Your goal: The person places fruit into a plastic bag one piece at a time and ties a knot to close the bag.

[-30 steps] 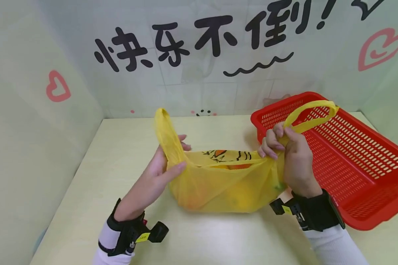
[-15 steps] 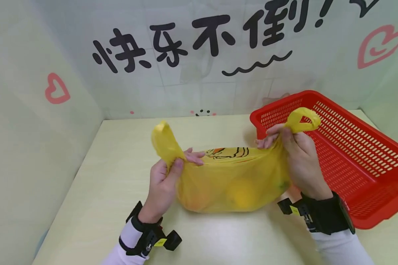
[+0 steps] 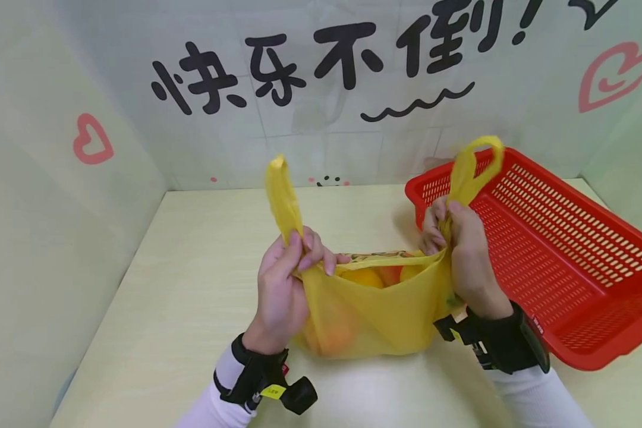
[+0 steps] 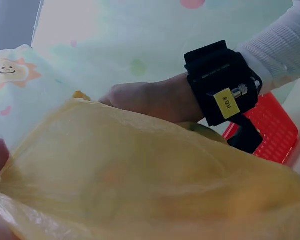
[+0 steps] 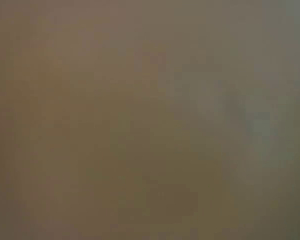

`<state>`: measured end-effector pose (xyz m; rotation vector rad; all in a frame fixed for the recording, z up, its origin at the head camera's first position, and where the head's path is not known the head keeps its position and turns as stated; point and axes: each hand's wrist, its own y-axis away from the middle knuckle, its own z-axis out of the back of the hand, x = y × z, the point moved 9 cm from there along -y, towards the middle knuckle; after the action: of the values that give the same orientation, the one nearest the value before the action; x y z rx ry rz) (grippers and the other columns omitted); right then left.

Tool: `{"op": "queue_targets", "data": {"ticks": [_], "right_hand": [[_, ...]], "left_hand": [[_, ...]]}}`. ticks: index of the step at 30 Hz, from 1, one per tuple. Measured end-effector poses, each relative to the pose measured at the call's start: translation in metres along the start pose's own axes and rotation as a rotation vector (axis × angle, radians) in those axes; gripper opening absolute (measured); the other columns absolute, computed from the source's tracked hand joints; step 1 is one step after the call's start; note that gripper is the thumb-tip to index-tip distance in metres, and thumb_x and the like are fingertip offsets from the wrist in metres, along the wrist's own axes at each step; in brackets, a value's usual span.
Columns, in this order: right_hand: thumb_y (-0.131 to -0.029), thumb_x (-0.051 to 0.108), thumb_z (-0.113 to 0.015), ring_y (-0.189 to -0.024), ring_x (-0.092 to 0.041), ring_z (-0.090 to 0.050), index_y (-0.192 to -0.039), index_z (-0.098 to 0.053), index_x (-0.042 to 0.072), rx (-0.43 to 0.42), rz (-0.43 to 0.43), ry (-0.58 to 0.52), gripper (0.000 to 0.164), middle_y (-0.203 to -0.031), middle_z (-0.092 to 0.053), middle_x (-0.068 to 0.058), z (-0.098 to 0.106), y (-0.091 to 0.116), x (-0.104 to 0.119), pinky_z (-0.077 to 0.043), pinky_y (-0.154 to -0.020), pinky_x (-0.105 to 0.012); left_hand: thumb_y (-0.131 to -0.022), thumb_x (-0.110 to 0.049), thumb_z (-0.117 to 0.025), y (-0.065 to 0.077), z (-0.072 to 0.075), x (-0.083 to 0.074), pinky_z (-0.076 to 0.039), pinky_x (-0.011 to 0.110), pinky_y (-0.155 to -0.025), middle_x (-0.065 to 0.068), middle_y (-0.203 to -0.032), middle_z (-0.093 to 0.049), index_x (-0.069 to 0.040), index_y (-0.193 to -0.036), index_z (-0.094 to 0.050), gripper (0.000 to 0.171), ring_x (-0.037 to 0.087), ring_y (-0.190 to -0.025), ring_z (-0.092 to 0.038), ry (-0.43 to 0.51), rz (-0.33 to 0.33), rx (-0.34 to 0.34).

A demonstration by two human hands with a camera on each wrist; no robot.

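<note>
A thin yellow plastic bag (image 3: pixel 374 321) hangs between my two hands in the head view, its mouth slightly parted. Round orange and yellow fruit (image 3: pixel 365 277) shows through the opening, and more shapes show dimly through the plastic. My left hand (image 3: pixel 283 291) grips the base of the left handle (image 3: pixel 282 193), which sticks up above the fingers. On the other side my right hand (image 3: pixel 468 255) grips the right handle (image 3: pixel 473 169), whose loop stands over the thumb. The left wrist view is mostly filled by the bag (image 4: pixel 155 175); the right wrist view is a brownish blur.
A red slotted plastic basket (image 3: pixel 545 267) stands on the right of the pale table (image 3: pixel 192 285), just behind and beside my right hand. A printed wall covering (image 3: pixel 321 142) closes off the back and both sides.
My left hand has gone from an open grasp to gripping the left handle and moved right. Both handles now stand higher, and the bag's mouth has opened more since half a second ago.
</note>
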<state>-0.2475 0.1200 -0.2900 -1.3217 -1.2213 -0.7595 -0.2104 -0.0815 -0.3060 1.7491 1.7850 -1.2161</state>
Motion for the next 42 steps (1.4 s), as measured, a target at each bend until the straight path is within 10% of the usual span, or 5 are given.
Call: {"op": "queue_targets", "data": {"ticks": [8, 14, 19, 33, 42], "right_hand": [[-0.108, 0.03, -0.036, -0.063, -0.015, -0.055, -0.1, -0.049, 0.006, -0.023, -0.027, 0.054, 0.028, -0.071, -0.052, 0.0, 0.008, -0.001, -0.006, -0.053, -0.067, -0.023], [-0.104, 0.028, -0.043, -0.091, -0.02, -0.073, -0.101, -0.053, 0.006, -0.005, 0.001, -0.251, 0.025, -0.093, -0.073, -0.007, 0.02, 0.0, -0.005, -0.058, -0.082, -0.028], [-0.106, 0.027, -0.038, -0.065, -0.016, -0.063, -0.093, -0.047, 0.01, 0.095, -0.043, -0.43, 0.023, -0.069, -0.054, -0.001, 0.007, -0.001, -0.008, -0.057, -0.072, -0.023], [-0.103, 0.041, -0.044, -0.051, -0.01, -0.048, -0.097, -0.045, 0.009, 0.049, -0.279, 0.063, 0.033, -0.064, -0.046, 0.005, -0.004, -0.008, -0.025, -0.05, -0.056, -0.019], [-0.108, 0.028, -0.035, -0.049, -0.016, -0.04, -0.09, -0.042, 0.005, 0.161, -0.246, 0.322, 0.03, -0.061, -0.04, 0.002, -0.034, -0.013, -0.027, -0.043, -0.049, -0.023]], "left_hand": [[-0.109, -0.026, -0.028, 0.0, 0.012, 0.012, -0.04, 0.021, -0.058, -0.008, -0.065, -0.032, -0.015, -0.089, -0.043, 0.027, 0.005, -0.05, -0.034, 0.053, 0.044, -0.181], [-0.108, -0.03, -0.03, -0.001, 0.013, 0.013, -0.025, 0.021, -0.049, -0.008, -0.061, -0.031, -0.015, -0.085, -0.042, 0.03, 0.002, -0.047, -0.029, 0.043, 0.038, -0.175], [-0.107, -0.033, -0.034, -0.002, 0.007, 0.014, -0.02, 0.024, -0.049, -0.006, -0.06, -0.027, -0.016, -0.082, -0.042, 0.031, 0.005, -0.047, -0.025, -0.021, 0.021, -0.115], [-0.106, -0.035, -0.04, -0.002, -0.004, 0.02, -0.017, 0.024, -0.051, -0.004, -0.06, -0.026, -0.013, -0.083, -0.044, 0.032, 0.01, -0.05, -0.02, -0.176, 0.041, -0.024], [-0.108, -0.023, -0.035, -0.003, -0.025, 0.03, -0.024, 0.02, -0.052, -0.003, -0.062, -0.03, 0.003, -0.087, -0.042, 0.035, 0.009, -0.053, -0.027, -0.418, 0.125, 0.121]]}}
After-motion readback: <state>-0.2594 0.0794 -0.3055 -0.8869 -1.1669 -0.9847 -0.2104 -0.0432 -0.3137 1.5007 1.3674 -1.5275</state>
